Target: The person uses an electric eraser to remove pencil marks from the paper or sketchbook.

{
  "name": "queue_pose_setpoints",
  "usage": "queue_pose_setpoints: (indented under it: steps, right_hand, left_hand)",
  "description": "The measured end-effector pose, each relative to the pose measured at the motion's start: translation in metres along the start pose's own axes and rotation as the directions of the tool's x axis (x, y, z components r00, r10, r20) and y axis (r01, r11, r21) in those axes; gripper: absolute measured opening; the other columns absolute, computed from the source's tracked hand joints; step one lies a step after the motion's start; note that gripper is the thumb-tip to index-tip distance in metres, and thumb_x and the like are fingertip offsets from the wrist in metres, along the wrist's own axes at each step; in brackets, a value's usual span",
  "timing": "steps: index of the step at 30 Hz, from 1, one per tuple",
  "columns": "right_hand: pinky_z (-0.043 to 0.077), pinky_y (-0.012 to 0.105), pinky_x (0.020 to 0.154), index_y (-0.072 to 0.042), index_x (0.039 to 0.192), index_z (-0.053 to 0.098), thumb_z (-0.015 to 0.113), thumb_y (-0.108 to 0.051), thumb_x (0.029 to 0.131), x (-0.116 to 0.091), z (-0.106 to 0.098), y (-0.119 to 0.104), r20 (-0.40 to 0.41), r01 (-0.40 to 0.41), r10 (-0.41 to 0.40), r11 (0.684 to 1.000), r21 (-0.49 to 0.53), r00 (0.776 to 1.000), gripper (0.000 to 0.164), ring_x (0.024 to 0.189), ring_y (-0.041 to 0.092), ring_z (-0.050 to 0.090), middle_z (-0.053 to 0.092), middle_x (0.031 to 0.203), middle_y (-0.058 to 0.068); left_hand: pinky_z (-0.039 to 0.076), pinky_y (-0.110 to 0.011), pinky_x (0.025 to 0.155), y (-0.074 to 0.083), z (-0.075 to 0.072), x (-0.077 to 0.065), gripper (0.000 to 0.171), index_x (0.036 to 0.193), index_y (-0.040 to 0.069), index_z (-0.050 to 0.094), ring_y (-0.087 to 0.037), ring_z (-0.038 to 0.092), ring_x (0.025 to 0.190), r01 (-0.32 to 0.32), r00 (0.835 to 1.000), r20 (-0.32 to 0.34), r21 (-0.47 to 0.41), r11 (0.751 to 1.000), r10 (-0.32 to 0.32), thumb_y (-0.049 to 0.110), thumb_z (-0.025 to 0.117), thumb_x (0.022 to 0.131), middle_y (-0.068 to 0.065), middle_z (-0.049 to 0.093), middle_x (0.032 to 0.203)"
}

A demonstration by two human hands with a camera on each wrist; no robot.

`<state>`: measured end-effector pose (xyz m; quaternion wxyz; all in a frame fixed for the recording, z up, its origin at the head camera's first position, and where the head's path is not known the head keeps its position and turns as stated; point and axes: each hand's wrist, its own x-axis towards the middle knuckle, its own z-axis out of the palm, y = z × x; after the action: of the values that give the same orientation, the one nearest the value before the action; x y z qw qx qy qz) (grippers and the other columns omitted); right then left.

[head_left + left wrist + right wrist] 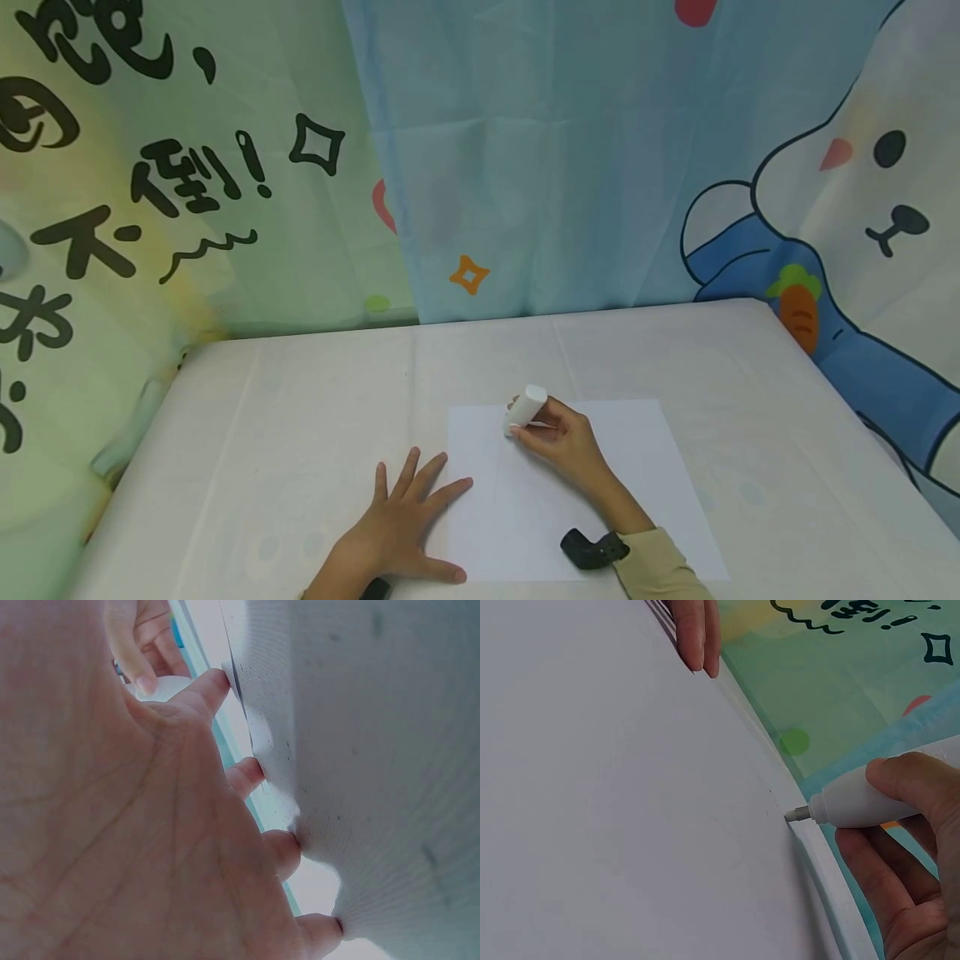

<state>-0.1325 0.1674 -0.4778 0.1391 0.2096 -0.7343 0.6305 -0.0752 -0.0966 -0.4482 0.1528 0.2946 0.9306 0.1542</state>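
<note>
My right hand [566,437] pinches a thick white marker [527,404] between thumb and fingers, over the upper left part of a white sheet of paper [585,492]. In the right wrist view the marker's narrow grey tip [798,814] points down to the paper; it looks to be at the surface. A few tiny dark specks show near the tip. Fingers spread wide, my left hand [397,533] lies on the table at the sheet's left edge, its index fingertip and thumb tip reaching onto or beside the paper. The left wrist view shows mostly its palm [150,825].
A white cloth covers the table [300,417]. Behind it hangs a printed curtain [540,167] with dark lettering and a cartoon animal. A black wrist device [592,550] sits by the right sleeve [660,567]. Part of another black device [377,588] shows under the left wrist.
</note>
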Motion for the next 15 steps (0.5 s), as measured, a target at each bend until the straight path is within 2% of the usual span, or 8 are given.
queue_pose_setpoints:
  steps: [15]
  right_hand:
    - [0.054, 0.019, 0.078, 0.017, 0.113, 0.059, 0.071, 0.019, 0.074, 0.0006, -0.0002, 0.0018, -0.033, 0.014, -0.015, 0.999, -0.031, 0.999, 0.04, 0.098, -0.004, 0.062, 0.063, 0.107, 0.035]
  left_hand:
    - [0.009, -0.077, 0.105, 0.0001, -0.0007, -0.0006, 0.097, 0.149, 0.03, 0.037, -0.046, 0.01, 0.147, -0.016, 1.0, -0.008, -0.008, 1.0, 0.016, 0.067, 0.075, 0.068, -0.012, 0.025, 0.159]
